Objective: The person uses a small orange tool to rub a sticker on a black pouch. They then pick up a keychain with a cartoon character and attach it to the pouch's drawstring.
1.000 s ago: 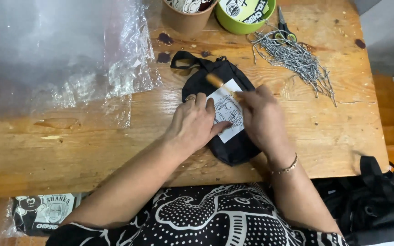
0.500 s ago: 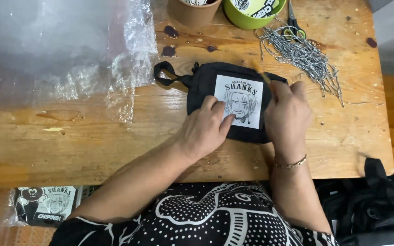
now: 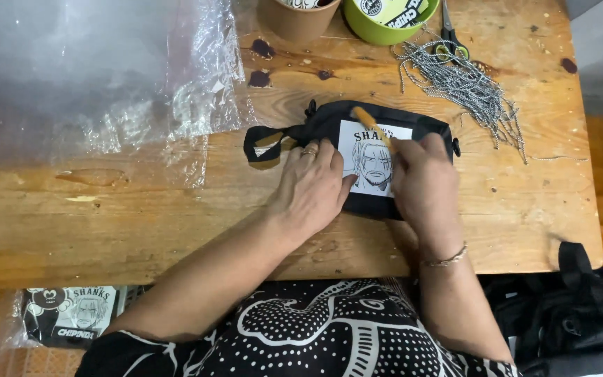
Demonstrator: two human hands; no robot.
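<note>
wooden table, black pouch under flat open left grip, right grip closed on tan stick

Small craft workshop: worn wooden table, plastic sheeting, ball chains, scissors

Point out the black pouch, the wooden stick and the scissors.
black pouch (image 3: 329, 124): head view, on its bare top edge.
wooden stick (image 3: 368, 120): head view, on its upper end.
scissors (image 3: 450, 43): head view, near the green handles.
</note>
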